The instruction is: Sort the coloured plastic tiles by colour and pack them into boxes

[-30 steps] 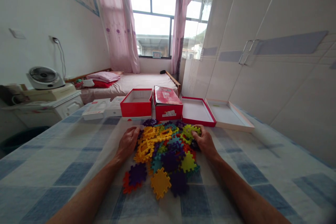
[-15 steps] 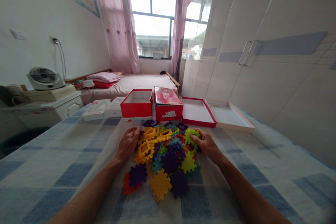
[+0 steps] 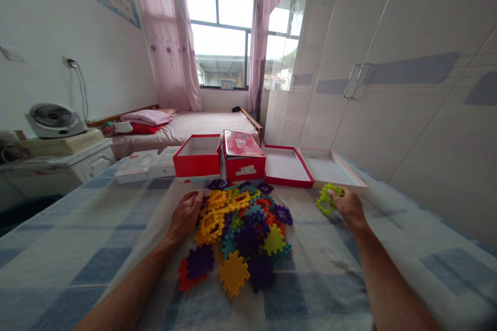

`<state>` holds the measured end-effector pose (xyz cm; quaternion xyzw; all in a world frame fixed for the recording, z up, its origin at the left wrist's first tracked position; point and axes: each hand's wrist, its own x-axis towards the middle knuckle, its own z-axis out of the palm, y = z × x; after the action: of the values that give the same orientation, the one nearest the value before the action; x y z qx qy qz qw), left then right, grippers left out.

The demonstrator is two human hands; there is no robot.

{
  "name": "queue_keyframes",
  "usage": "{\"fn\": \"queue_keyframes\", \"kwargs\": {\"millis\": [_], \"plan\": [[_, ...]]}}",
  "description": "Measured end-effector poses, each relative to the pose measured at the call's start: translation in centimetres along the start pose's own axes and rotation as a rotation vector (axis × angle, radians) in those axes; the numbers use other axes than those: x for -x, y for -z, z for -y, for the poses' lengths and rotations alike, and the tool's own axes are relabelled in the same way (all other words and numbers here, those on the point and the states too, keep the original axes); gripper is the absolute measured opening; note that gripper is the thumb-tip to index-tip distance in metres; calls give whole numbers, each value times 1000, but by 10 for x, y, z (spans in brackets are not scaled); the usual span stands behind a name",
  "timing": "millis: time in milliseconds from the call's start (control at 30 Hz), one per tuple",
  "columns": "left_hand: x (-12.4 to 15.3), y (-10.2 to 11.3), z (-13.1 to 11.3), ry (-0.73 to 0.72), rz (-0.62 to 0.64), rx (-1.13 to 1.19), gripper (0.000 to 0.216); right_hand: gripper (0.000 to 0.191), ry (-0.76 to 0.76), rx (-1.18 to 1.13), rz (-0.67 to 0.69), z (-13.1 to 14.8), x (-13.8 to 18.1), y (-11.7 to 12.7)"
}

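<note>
A green piece (image 3: 325, 199) was pinched by the right hand (image 3: 349, 207) at three o'clock of the pile (image 3: 240, 227), against which the left hand (image 3: 185, 215) was rested with fingers loosely curled; the red box (image 3: 244, 155) label was seemingly unreadable.

Bright window (image 3: 219, 26), pink curtains (image 3: 171, 36)

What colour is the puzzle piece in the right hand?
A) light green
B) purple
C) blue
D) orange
A: the right hand grips a light green puzzle piece off to the side of the pile of pieces, near the open white tray, while the left hand rests against the pile.
</note>
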<state>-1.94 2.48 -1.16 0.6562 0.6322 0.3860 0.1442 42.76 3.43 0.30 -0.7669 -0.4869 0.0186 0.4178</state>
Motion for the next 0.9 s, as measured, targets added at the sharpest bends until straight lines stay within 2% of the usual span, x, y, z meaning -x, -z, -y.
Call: {"fn": "queue_keyframes", "kwargs": {"millis": [133, 233, 300, 367, 433, 500, 567, 700, 800, 900], "plan": [[1, -1, 0, -6, -12, 11, 55, 39, 15, 113, -133, 8, 7, 1], [2, 0, -1, -12, -8, 24, 54, 41, 177, 101, -177, 32, 19, 0], [2, 0, -3, -15, -5, 23, 53, 38, 303, -36, -53, 54, 30, -3], [2, 0, -3, -14, -8, 20, 52, 35, 387, -158, 183, 78, 42, -10], [2, 0, -4, -11, -15, 16, 52, 33, 456, -179, 430, 101, 56, -20], [3, 0, -4, -12, -17, 14, 51, 32, 515, -118, 572, 120, 68, -33], [3, 0, -5, -21, -13, 15, 50, 35, 528, -28, 572, 133, 76, -48], [4, 1, -7, -36, -8, 14, 50, 40, 484, 59, 482, 143, 86, -71], [4, 1, -8, -34, -16, 9, 50, 33, 430, -23, 481, 143, 88, -75], [3, 0, -8, -24, -23, 13, 50, 26, 325, -170, 511, 141, 87, -68]]}}
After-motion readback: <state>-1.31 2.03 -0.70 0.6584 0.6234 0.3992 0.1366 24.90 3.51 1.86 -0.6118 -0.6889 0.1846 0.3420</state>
